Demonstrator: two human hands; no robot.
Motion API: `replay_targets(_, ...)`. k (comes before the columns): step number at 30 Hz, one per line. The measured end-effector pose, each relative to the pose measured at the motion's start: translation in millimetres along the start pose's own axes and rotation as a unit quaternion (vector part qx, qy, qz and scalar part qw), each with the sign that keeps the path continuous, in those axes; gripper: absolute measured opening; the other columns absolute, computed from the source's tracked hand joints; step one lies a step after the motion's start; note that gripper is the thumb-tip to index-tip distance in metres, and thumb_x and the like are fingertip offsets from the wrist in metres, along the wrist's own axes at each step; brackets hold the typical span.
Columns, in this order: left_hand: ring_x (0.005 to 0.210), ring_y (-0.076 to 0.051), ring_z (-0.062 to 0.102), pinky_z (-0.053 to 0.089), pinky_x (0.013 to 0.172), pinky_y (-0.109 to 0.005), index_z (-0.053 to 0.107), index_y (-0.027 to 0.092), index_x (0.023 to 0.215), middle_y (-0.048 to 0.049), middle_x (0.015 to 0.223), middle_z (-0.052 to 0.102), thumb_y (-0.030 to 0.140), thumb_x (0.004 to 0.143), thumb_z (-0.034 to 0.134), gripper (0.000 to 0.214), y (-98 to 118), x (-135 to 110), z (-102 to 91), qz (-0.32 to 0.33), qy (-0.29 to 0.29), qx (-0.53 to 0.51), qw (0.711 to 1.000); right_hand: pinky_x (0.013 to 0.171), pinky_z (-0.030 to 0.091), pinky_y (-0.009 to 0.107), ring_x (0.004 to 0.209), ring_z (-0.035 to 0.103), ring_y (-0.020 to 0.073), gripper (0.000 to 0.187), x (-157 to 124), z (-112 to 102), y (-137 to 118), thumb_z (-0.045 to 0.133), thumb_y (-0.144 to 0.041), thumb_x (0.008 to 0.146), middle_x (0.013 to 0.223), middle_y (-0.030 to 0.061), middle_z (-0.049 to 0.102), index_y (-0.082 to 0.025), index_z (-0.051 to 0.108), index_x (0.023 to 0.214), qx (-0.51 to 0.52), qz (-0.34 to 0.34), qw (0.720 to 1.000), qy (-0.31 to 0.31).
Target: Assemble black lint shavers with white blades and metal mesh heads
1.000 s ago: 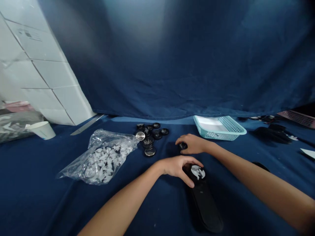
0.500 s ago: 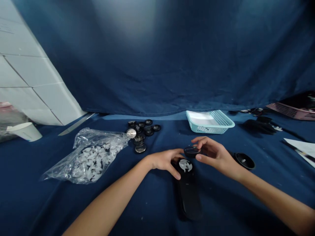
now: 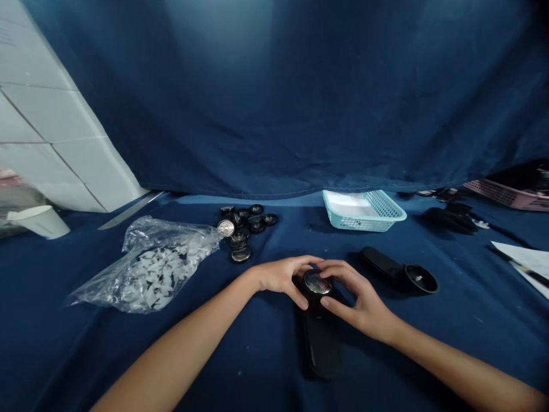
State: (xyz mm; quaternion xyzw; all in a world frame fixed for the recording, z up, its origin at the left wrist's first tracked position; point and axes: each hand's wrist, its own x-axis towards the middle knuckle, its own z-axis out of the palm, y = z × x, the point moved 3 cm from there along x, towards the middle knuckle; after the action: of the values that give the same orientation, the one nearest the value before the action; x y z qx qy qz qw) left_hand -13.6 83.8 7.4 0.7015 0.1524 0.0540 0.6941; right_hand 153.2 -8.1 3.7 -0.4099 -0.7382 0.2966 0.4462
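A black fabric shaver (image 3: 324, 350) lies in front of me with its round head pointing away. My left hand (image 3: 281, 277) is wrapped round the left side of that head, thumb in front and fingers behind. On top of the head sits a round black cap with a silver perforated mesh (image 3: 318, 281). Fingers and thumb of my right hand (image 3: 364, 300) close round the cap's right side and far rim. The cap covers the inside of the head. To the right lies a second black shaver body (image 3: 381, 264), its round head open, with a small pale post inside.
Several mesh caps (image 3: 241, 254) lie in a cluster at the back left. Beside them is a clear plastic bag (image 3: 156, 277) of small grey-white blades. A light-blue basket (image 3: 364, 223) stands at the back, a paper cup (image 3: 40, 222) far left, papers (image 3: 527, 260) far right.
My right hand has brought the cap left and down onto the shaver's head, covering the grey-white blade that showed there. My left hand still holds the head.
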Motion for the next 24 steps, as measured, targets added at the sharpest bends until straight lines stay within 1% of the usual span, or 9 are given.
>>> replay_targets(2, 0.127, -0.028, 0.052, 0.036, 0.109, -0.048, 0.042, 0.023, 0.138, -0.0086, 0.127, 0.059, 0.014, 0.055, 0.09, 0.096, 2, 1, 1.1, 0.01, -0.004, -0.005, 1.0, 0.105, 0.047, 0.045, 0.127, 0.052, 0.0275, 0.036, -2, 3, 2, 0.068, -0.029, 0.086, 0.132, 0.0108, 0.054, -0.027, 0.055, 0.119, 0.013, 0.009, 1.0, 0.01)
replay_targets(6, 0.128, -0.028, 0.051, 0.034, 0.112, -0.049, 0.045, 0.022, 0.135, -0.0081, 0.129, 0.059, 0.015, 0.056, 0.09, 0.091, 5, 0, 2.2, 0.011, -0.004, -0.012, 1.0, 0.111, 0.042, 0.047, 0.13, 0.051, 0.0266, 0.049, -4, 10, 4, 0.066, -0.031, 0.088, 0.138, 0.0099, 0.053, -0.029, 0.045, 0.133, 0.076, 0.045, 0.996, -0.001)
replay_targets(12, 0.131, -0.028, 0.048, 0.032, 0.114, -0.048, 0.039, 0.021, 0.141, -0.0091, 0.133, 0.056, 0.012, 0.055, 0.089, 0.1, 5, -1, 1.2, 0.002, 0.003, -0.014, 1.0, 0.113, 0.04, 0.047, 0.132, 0.049, 0.0262, 0.047, -5, 17, 4, 0.067, -0.031, 0.088, 0.14, 0.0081, 0.053, -0.03, 0.047, 0.131, 0.139, 0.078, 0.987, 0.004)
replay_targets(15, 0.132, -0.028, 0.047, 0.032, 0.114, -0.05, 0.04, 0.024, 0.141, -0.0087, 0.136, 0.055, 0.012, 0.056, 0.088, 0.098, 5, -1, 1.7, 0.007, -0.007, -0.014, 1.0, 0.113, 0.039, 0.048, 0.133, 0.049, 0.0258, 0.049, -6, 17, 7, 0.068, -0.031, 0.088, 0.141, 0.0083, 0.052, -0.03, 0.046, 0.132, 0.152, 0.089, 0.984, 0.005)
replay_targets(19, 0.133, -0.028, 0.047, 0.03, 0.115, -0.05, 0.041, 0.023, 0.14, -0.0091, 0.135, 0.055, 0.015, 0.057, 0.089, 0.096, 5, 0, 1.4, 0.012, -0.006, -0.006, 1.0, 0.114, 0.037, 0.049, 0.135, 0.047, 0.0258, 0.056, -7, 17, 10, 0.069, -0.031, 0.087, 0.143, 0.0089, 0.052, -0.031, 0.042, 0.136, 0.169, 0.104, 0.98, -0.006)
replay_targets(24, 0.132, -0.029, 0.047, 0.033, 0.112, -0.05, 0.038, 0.024, 0.142, -0.0102, 0.136, 0.055, 0.011, 0.057, 0.088, 0.099, 0, 1, -0.3, 0.019, -0.013, 0.004, 1.0, 0.115, 0.037, 0.048, 0.136, 0.046, 0.0244, 0.056, -11, 16, 10, 0.07, -0.031, 0.087, 0.143, 0.0076, 0.053, -0.032, 0.042, 0.135, 0.188, 0.115, 0.975, 0.0)
